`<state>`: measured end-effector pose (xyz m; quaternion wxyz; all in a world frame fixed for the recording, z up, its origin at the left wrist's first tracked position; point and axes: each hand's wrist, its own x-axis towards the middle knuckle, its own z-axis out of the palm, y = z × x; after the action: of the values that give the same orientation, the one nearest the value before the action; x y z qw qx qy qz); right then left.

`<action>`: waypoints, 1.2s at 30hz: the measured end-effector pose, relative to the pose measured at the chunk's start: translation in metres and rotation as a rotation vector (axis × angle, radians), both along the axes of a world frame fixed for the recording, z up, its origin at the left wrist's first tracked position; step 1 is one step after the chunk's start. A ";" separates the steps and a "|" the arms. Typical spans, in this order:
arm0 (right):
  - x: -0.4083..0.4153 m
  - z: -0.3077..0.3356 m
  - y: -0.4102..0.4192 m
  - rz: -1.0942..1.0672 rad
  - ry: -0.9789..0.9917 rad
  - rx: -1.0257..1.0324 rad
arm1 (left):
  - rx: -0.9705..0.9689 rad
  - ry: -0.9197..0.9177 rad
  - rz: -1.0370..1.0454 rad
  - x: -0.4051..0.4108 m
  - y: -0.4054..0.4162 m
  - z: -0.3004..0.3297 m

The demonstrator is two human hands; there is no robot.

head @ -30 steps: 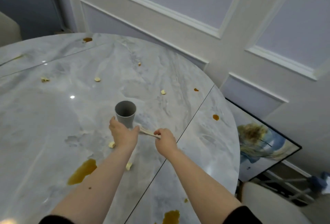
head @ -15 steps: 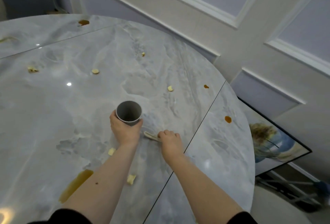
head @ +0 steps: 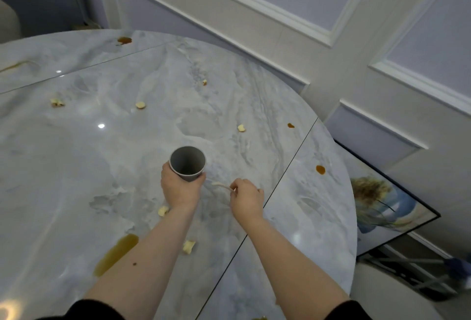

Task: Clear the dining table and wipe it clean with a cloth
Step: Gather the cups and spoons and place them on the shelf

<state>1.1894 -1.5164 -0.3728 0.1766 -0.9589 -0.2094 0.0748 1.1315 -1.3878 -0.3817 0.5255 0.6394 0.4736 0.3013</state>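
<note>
On marble table (head: 76, 166), unmarked grey cup (head: 187, 163)

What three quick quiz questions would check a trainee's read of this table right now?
1. True or false: the left hand grips the grey cup.
2. What does the right hand pinch? A) a cloth B) a pale slender utensil C) a plate
3. Fill in: the largest brown spill lies beside the ____ forearm.

Key: 1 true; 2 B; 3 left. Food crumbs, such as one between the forearms, dot the marble table.
</note>
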 end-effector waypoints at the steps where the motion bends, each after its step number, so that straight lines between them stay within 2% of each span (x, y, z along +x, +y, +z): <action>1: -0.001 0.007 -0.001 -0.017 -0.027 0.038 | 0.007 0.000 -0.003 -0.004 -0.002 0.003; 5: -0.011 0.041 -0.003 -0.042 -0.145 0.279 | 0.009 -0.023 0.002 -0.024 -0.020 0.024; 9: -0.038 0.082 -0.003 -0.024 -0.103 0.689 | 0.015 -0.016 0.043 -0.047 -0.044 0.042; 14: -0.084 0.134 -0.015 0.164 0.001 0.994 | 0.016 -0.039 0.108 -0.081 -0.074 0.068; 19: -0.131 0.149 -0.033 0.380 0.070 0.916 | -0.028 -0.100 0.160 -0.121 -0.090 0.087; 25: -0.177 0.143 -0.032 0.460 0.114 0.761 | -0.007 -0.164 0.214 -0.181 -0.097 0.105; 30: -0.230 0.159 -0.006 0.599 0.131 0.740 | 0.027 -0.193 0.318 -0.256 -0.082 0.118; 36: -0.332 0.189 0.042 0.717 0.431 0.850 | 0.055 -0.196 0.472 -0.375 -0.047 0.139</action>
<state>0.8569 -1.4739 -0.1834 0.5469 -0.6369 -0.4912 0.2324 0.7567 -1.4346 -0.2429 0.4664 0.4930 0.5480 0.4890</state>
